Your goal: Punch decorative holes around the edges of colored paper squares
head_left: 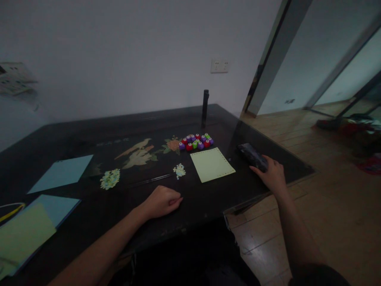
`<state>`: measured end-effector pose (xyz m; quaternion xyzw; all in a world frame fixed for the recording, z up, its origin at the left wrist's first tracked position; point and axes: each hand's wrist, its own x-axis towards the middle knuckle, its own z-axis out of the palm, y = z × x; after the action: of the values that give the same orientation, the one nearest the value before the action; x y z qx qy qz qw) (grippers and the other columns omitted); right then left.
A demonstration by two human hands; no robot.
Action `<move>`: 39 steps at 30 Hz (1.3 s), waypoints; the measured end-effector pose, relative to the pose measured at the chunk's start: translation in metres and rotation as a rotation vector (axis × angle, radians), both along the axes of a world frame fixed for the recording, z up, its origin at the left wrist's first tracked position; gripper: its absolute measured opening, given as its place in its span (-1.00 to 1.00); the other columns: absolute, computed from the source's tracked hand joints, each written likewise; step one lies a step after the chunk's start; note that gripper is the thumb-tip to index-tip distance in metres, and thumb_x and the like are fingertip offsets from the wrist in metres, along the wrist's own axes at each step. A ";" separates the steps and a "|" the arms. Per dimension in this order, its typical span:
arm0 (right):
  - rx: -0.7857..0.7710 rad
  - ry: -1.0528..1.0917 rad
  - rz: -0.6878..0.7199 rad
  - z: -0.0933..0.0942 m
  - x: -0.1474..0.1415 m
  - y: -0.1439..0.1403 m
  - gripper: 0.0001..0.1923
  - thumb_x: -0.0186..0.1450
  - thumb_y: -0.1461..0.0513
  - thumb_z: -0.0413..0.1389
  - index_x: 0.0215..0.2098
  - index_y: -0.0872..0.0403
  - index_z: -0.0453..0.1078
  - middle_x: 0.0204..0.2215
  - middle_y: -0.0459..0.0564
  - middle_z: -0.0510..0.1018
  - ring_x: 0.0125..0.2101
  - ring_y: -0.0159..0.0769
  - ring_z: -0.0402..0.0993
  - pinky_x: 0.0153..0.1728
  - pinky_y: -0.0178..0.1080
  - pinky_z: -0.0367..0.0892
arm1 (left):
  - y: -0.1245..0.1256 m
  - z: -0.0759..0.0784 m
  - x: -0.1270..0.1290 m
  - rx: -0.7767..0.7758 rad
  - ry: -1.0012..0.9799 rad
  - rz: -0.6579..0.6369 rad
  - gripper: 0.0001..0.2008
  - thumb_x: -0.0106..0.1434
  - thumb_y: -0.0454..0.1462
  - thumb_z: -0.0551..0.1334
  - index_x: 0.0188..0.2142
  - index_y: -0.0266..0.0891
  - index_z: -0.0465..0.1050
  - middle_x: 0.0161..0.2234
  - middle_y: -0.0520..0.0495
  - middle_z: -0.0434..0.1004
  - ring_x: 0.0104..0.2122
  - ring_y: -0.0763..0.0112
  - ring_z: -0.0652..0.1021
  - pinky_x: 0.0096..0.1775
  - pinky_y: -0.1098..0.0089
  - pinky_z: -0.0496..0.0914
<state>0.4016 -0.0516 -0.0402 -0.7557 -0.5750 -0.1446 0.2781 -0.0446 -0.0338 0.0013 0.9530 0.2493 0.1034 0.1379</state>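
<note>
My left hand (164, 201) rests in a loose fist on the dark tabletop, near its front edge; nothing shows in its fingers. My right hand (272, 172) grips the near end of a dark, flat phone (252, 156) at the right side of the table. Between the hands lies a pale yellow-green sheet of paper (212, 165) with small marks or bits along its edges. Just beyond my left hand is a small pile of pale little pieces (179, 171). Red, purple and green small bottles or beads (196, 142) with white tops cluster behind the sheet.
A second pile of pale pieces (110, 179) lies at the left. Blue paper (62, 172) and a stack of yellow-green sheets (25, 230) are farther left. An upright black cylinder (205, 108) stands at the back. Beyond it is a wall with a socket (219, 66).
</note>
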 end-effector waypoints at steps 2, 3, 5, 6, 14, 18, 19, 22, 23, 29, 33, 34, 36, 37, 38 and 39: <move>-0.001 -0.006 -0.006 0.000 0.000 0.000 -0.24 0.13 -0.18 0.03 0.08 0.20 0.23 -0.12 0.31 0.42 -0.11 0.07 0.29 -0.09 0.00 0.16 | 0.000 0.000 0.000 -0.002 0.004 -0.004 -0.68 0.28 -0.31 0.01 -0.62 -0.25 0.15 -0.66 0.10 0.21 -0.62 0.57 0.25 -0.48 0.48 0.07; -0.002 -0.007 -0.010 0.000 0.000 0.000 -0.24 0.13 -0.18 0.03 0.08 0.20 0.23 -0.12 0.31 0.42 -0.11 0.07 0.29 -0.09 0.00 0.16 | 0.000 0.000 0.000 -0.001 0.004 -0.004 -0.68 0.28 -0.31 0.01 -0.62 -0.25 0.15 -0.66 0.10 0.21 -0.62 0.57 0.26 -0.48 0.48 0.07; -0.004 -0.004 -0.015 -0.001 0.000 0.000 -0.25 0.14 -0.17 0.04 0.08 0.19 0.23 -0.11 0.30 0.42 -0.10 0.07 0.28 -0.10 0.00 0.16 | 0.000 0.001 0.000 0.005 0.003 0.004 -0.67 0.29 -0.30 0.00 -0.62 -0.25 0.15 -0.66 0.10 0.21 -0.62 0.57 0.26 -0.49 0.47 0.07; -0.004 -0.001 -0.015 -0.001 0.000 0.000 -0.26 0.14 -0.17 0.04 0.08 0.18 0.23 -0.11 0.29 0.42 -0.09 0.07 0.27 -0.10 0.00 0.16 | 0.000 0.001 0.000 0.009 0.003 0.007 -0.67 0.29 -0.30 0.00 -0.62 -0.25 0.15 -0.66 0.10 0.21 -0.62 0.57 0.25 -0.49 0.47 0.07; -0.022 -0.009 0.003 -0.001 0.002 0.000 -0.28 0.16 -0.18 0.00 0.05 0.19 0.24 -0.10 0.30 0.42 -0.10 0.06 0.27 -0.11 -0.01 0.16 | -0.001 0.000 0.000 0.019 -0.012 0.005 -0.67 0.29 -0.29 -0.01 -0.62 -0.24 0.17 -0.66 0.10 0.22 -0.62 0.56 0.27 -0.49 0.47 0.09; -0.028 -0.024 0.004 -0.002 0.003 0.000 -0.28 0.16 -0.16 0.00 0.07 0.18 0.23 -0.11 0.29 0.42 -0.09 0.06 0.27 -0.11 -0.02 0.16 | -0.001 0.001 0.000 0.015 -0.003 0.010 -0.67 0.29 -0.29 0.00 -0.62 -0.24 0.16 -0.66 0.10 0.22 -0.63 0.56 0.26 -0.49 0.47 0.08; -0.035 -0.026 -0.001 -0.002 0.003 0.000 -0.29 0.16 -0.16 0.00 0.08 0.17 0.23 -0.10 0.28 0.41 -0.09 0.06 0.27 -0.12 -0.02 0.16 | -0.001 0.001 0.001 0.011 -0.002 0.011 -0.67 0.29 -0.28 0.00 -0.62 -0.24 0.16 -0.66 0.10 0.22 -0.63 0.56 0.26 -0.49 0.47 0.07; -0.062 -0.035 -0.023 -0.001 0.003 0.001 -0.28 0.16 -0.15 0.02 0.10 0.16 0.23 -0.09 0.28 0.39 -0.09 0.06 0.26 -0.13 -0.01 0.17 | -0.001 0.001 0.000 0.005 -0.003 0.008 -0.67 0.29 -0.29 0.00 -0.62 -0.25 0.15 -0.66 0.10 0.23 -0.62 0.57 0.25 -0.49 0.48 0.07; -0.072 -0.038 -0.029 -0.001 0.003 0.002 -0.28 0.16 -0.14 0.03 0.10 0.16 0.23 -0.10 0.29 0.38 -0.09 0.06 0.26 -0.13 -0.01 0.17 | -0.001 0.001 0.000 0.008 -0.003 0.007 -0.67 0.28 -0.29 0.00 -0.62 -0.25 0.15 -0.66 0.10 0.22 -0.62 0.57 0.25 -0.49 0.48 0.07; -0.118 -0.055 -0.069 0.003 -0.003 0.002 -0.29 0.17 -0.14 0.00 0.13 0.14 0.23 -0.08 0.30 0.35 -0.08 0.10 0.24 -0.15 0.03 0.20 | 0.000 0.000 0.000 0.020 -0.005 -0.004 -0.68 0.28 -0.30 0.01 -0.62 -0.24 0.17 -0.66 0.10 0.22 -0.62 0.56 0.26 -0.49 0.46 0.08; -0.152 -0.056 -0.094 0.005 -0.006 0.001 -0.29 0.18 -0.14 -0.02 0.14 0.13 0.23 -0.06 0.31 0.33 -0.07 0.13 0.24 -0.19 0.03 0.23 | -0.001 0.001 0.000 0.020 -0.012 -0.001 -0.67 0.29 -0.29 0.00 -0.62 -0.24 0.15 -0.66 0.09 0.22 -0.62 0.56 0.26 -0.49 0.47 0.07; -0.159 -0.057 -0.098 0.006 -0.006 0.001 -0.30 0.18 -0.14 -0.02 0.14 0.12 0.23 -0.05 0.31 0.33 -0.06 0.14 0.23 -0.19 0.03 0.23 | -0.001 0.001 0.000 0.018 -0.012 0.000 -0.67 0.29 -0.29 0.00 -0.62 -0.24 0.15 -0.66 0.09 0.22 -0.62 0.56 0.26 -0.49 0.47 0.07; -0.172 -0.057 -0.101 0.007 -0.007 0.001 -0.30 0.19 -0.14 -0.03 0.13 0.12 0.23 -0.04 0.32 0.33 -0.06 0.14 0.23 -0.19 0.02 0.24 | -0.001 0.000 0.000 0.018 -0.011 0.003 -0.67 0.29 -0.28 -0.01 -0.62 -0.24 0.14 -0.66 0.08 0.23 -0.62 0.56 0.26 -0.49 0.48 0.07; -0.176 -0.057 -0.101 0.007 -0.008 0.001 -0.30 0.19 -0.14 -0.03 0.13 0.12 0.23 -0.04 0.32 0.33 -0.06 0.14 0.23 -0.19 0.02 0.24 | -0.001 0.000 0.000 0.017 -0.010 0.003 -0.67 0.29 -0.28 -0.01 -0.62 -0.24 0.15 -0.66 0.08 0.23 -0.62 0.56 0.26 -0.49 0.48 0.06; -0.178 -0.057 -0.103 0.008 -0.008 0.001 -0.30 0.19 -0.14 -0.03 0.14 0.12 0.23 -0.04 0.32 0.33 -0.06 0.14 0.23 -0.19 0.03 0.24 | -0.001 0.000 0.000 0.018 -0.011 0.004 -0.67 0.29 -0.28 -0.01 -0.62 -0.24 0.15 -0.66 0.08 0.23 -0.62 0.56 0.26 -0.49 0.48 0.06; -0.179 -0.058 -0.106 0.008 -0.009 0.001 -0.30 0.19 -0.14 -0.03 0.14 0.11 0.23 -0.03 0.32 0.33 -0.06 0.14 0.23 -0.20 0.03 0.24 | -0.001 0.000 0.000 0.018 -0.011 0.003 -0.67 0.29 -0.28 -0.01 -0.62 -0.24 0.15 -0.66 0.08 0.23 -0.62 0.56 0.26 -0.49 0.47 0.06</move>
<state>0.3929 -0.0507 -0.0321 -0.8023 -0.5529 -0.1289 0.1846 -0.0445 -0.0346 0.0016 0.9532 0.2493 0.1109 0.1305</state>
